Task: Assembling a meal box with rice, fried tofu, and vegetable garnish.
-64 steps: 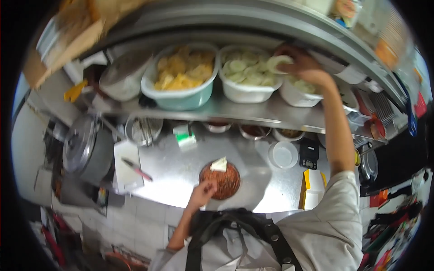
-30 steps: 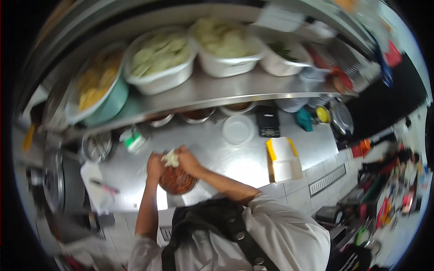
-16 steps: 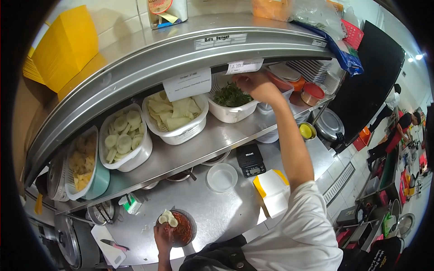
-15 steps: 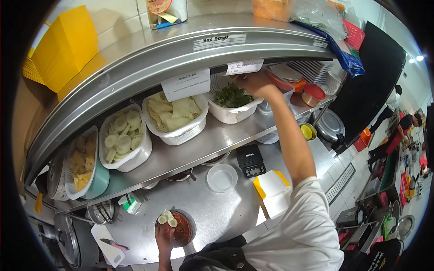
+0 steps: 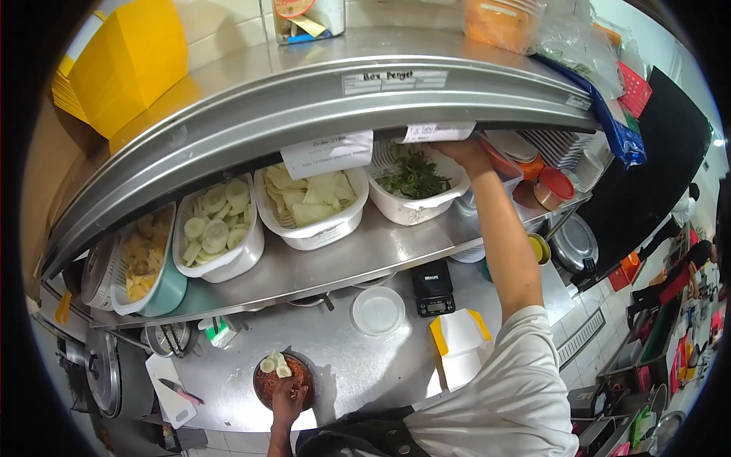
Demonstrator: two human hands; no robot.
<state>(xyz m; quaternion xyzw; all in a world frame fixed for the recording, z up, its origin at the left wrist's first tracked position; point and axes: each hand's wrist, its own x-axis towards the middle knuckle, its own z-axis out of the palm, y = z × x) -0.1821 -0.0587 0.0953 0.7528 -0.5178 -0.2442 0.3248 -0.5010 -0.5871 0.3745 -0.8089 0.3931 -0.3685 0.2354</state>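
Note:
My left hand (image 5: pixel 288 400) lies over a round dark bowl (image 5: pixel 259 390) of red chili paste (image 5: pixel 301 371), its fingers loosely bent and apart. Pale green cucumber slices (image 5: pixel 276 365) sit at the bowl's far-left side, just beyond those fingertips. My right arm stretches up to the shelf. There my right hand (image 5: pixel 466 151) is at the right rim of a white basket (image 5: pixel 411 212) of leafy greens (image 5: pixel 415 177). Its fingers are hidden behind a hanging paper slip (image 5: pixel 438 132) and the shelf edge.
Left along the shelf stand baskets of cabbage leaves (image 5: pixel 316 199), cucumber slices (image 5: pixel 217 228) and yellowish pieces (image 5: pixel 145 259). On the steel counter are a white tub (image 5: pixel 378 311), a black scale (image 5: pixel 433 288), an open carton (image 5: pixel 463 346) and a cutting board with a knife (image 5: pixel 181 392).
My left hand has moved from the bowl's left edge to over the paste. My right hand has shifted slightly from above the greens to the basket's right side. The view has tilted a little.

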